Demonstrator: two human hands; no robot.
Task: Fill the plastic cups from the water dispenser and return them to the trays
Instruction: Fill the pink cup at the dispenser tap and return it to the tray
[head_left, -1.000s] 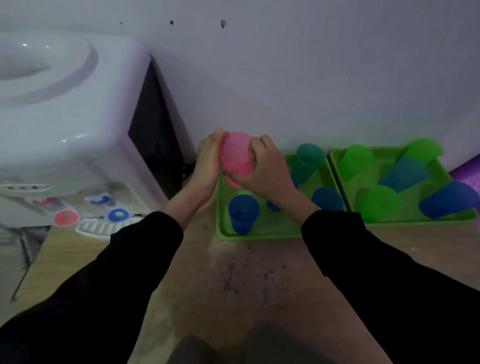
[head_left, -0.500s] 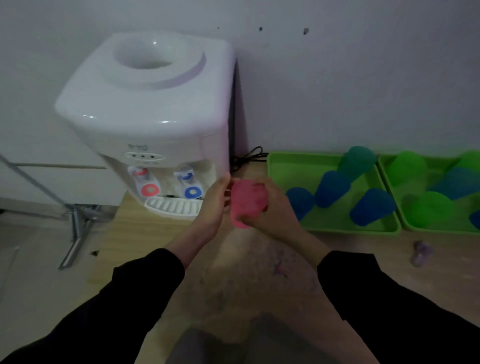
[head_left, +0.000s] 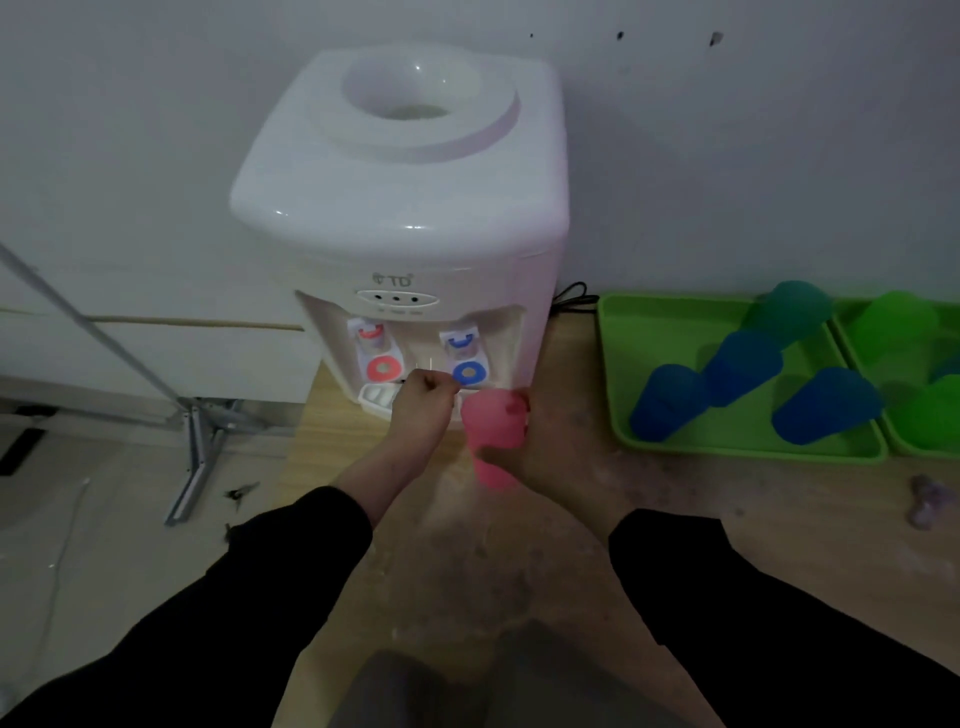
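A white water dispenser (head_left: 405, 208) stands on the wooden table against the wall, with a red tap (head_left: 383, 368) and a blue tap (head_left: 469, 371) above a drip tray (head_left: 378, 397). My right hand (head_left: 545, 457) grips an upright pink cup (head_left: 491, 426) just below and right of the blue tap. My left hand (head_left: 423, 410) holds nothing; its fingers are curled, knuckles close to the blue tap. To the right, a green tray (head_left: 654, 332) carries blue cups (head_left: 667, 400) and a teal cup (head_left: 789, 312).
A second green tray (head_left: 896, 447) with green cups (head_left: 893, 322) is cut off at the right edge. A black cord (head_left: 571, 299) runs behind the dispenser. A small purple object (head_left: 930, 501) lies on the table. A metal stand (head_left: 197, 447) is on the floor to the left.
The pink cup went from over the tray to the dispenser. My left hand let go of it and reached to the blue tap; the right hand alone holds the cup.
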